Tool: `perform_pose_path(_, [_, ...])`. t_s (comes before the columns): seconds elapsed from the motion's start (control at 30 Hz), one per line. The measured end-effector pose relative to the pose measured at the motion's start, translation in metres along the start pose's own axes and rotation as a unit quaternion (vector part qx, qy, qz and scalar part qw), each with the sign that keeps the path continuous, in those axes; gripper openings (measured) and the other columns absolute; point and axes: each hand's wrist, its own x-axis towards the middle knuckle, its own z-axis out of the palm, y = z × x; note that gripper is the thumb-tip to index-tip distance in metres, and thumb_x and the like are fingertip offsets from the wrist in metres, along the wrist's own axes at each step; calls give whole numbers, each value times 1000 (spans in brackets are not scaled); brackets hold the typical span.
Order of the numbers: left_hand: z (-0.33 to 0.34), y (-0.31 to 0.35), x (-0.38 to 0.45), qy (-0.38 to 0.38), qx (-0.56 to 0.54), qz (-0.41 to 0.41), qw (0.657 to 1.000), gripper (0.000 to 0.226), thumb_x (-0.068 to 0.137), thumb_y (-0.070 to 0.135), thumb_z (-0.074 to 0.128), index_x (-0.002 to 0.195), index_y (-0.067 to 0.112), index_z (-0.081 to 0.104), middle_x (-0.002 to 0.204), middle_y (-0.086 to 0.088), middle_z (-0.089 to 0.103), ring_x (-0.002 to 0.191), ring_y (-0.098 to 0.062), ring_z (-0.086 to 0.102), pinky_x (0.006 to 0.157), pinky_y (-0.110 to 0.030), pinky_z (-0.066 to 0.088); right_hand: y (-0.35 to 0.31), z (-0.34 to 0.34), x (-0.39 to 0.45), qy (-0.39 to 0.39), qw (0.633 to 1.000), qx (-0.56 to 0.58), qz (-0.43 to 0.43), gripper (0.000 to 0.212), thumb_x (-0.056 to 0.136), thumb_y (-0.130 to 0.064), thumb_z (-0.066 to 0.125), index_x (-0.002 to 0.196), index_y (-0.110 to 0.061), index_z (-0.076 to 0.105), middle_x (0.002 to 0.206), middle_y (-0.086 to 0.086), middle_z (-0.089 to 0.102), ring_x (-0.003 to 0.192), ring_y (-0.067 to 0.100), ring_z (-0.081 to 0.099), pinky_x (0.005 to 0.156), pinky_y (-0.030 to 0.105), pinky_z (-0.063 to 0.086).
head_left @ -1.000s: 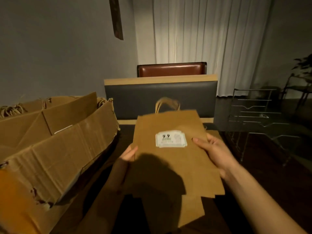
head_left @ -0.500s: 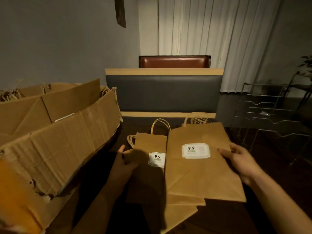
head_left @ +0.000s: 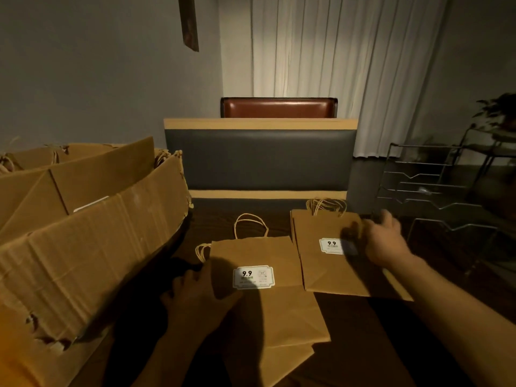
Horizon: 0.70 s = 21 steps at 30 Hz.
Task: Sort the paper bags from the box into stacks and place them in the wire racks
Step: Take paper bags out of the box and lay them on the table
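Two stacks of flat brown paper bags with white "9.9" labels lie on the dark table. My left hand [head_left: 195, 297] grips the left edge of the near left stack [head_left: 268, 303], thumb on top. The right stack [head_left: 329, 263] lies further back, twine handles pointing away. My right hand [head_left: 385, 238], blurred, hovers at that stack's upper right edge with fingers apart and nothing in it. The torn cardboard box [head_left: 83, 233] stands at the left, more bag handles showing at its back. The wire racks [head_left: 435, 191] stand at the right, beyond my right hand.
A dark padded bench back [head_left: 259, 160] with a wood trim runs along the far table edge, a brown chair [head_left: 279, 107] behind it. White curtains hang behind. A plant on a stand [head_left: 497, 118] sits at the far right.
My right hand carried the top bag off to the right and laid it on the right stack, then let go. My left hand lowered the remaining bags to the table.
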Motion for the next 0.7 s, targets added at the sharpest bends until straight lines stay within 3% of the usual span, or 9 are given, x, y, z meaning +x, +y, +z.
perform_pose_path(0.07, [-1,3,-2,12,40,0,999,103,71,82,47,152,33,6,147,-9,35,137,-32,28,109,-53,22,-28,6,-34,-2,996,50,-70,33,96,-25,58,129,-21,54,135,10,49,122,22,54,100,33,49])
perform_pose_path(0.13, [-3,7,-2,9,48,1,999,104,72,81,49,152,31,4,147,-10,36,137,-32,31,109,-51,24,-59,15,-75,-114,981,126,-93,28,99,-39,51,121,-23,56,106,1,64,95,13,64,82,27,54])
perform_pose_path(0.23, [-6,4,3,-29,-122,-31,992,99,72,63,70,150,29,18,141,-12,43,128,-31,44,107,-48,36,-82,26,-109,-183,972,97,-106,42,95,-48,56,131,-26,49,112,-1,60,101,16,62,87,31,55])
perform_pose_path(0.37, [-34,-2,-1,-47,-504,-84,858,42,85,17,71,124,17,58,118,-11,63,92,-22,60,73,-35,48,-87,25,-120,-187,971,109,-104,67,92,-38,64,149,-31,29,138,3,47,125,21,50,100,31,45])
perform_pose_path(0.43, [-48,-9,-3,-62,-569,-70,817,12,89,14,65,100,18,67,106,-10,67,83,-18,61,67,-31,44,-89,29,-124,-192,963,155,-111,74,91,-39,65,152,-33,24,145,1,41,131,21,46,105,31,41])
perform_pose_path(0.5, [-58,-13,-5,-54,-602,-40,796,19,91,17,61,110,18,64,108,-10,64,85,-16,58,67,-31,41,-90,30,-128,-185,945,250,-97,81,90,-42,66,155,-31,20,149,1,41,134,20,45,110,33,40])
perform_pose_path(0.57, [-66,-15,-9,-22,-636,-16,771,23,94,18,56,116,24,60,105,-3,64,87,-15,58,66,-29,41,-93,28,-128,-210,874,436,-38,80,87,-38,71,153,-27,27,141,5,55,123,21,57,105,38,46])
perform_pose_path(0.63, [-69,-13,-16,0,-668,7,744,15,97,20,51,103,30,61,93,7,69,88,-12,62,67,-28,45,-98,20,-123,-239,753,613,-1,55,89,-17,71,139,-16,48,116,12,70,99,23,69,87,36,57])
perform_pose_path(0.7, [-65,-12,-17,22,-655,48,754,21,94,45,52,108,32,60,99,17,71,99,-1,63,77,-24,50,-95,7,-108,-172,724,668,8,38,90,0,64,126,-9,58,101,17,70,84,26,68,71,32,57])
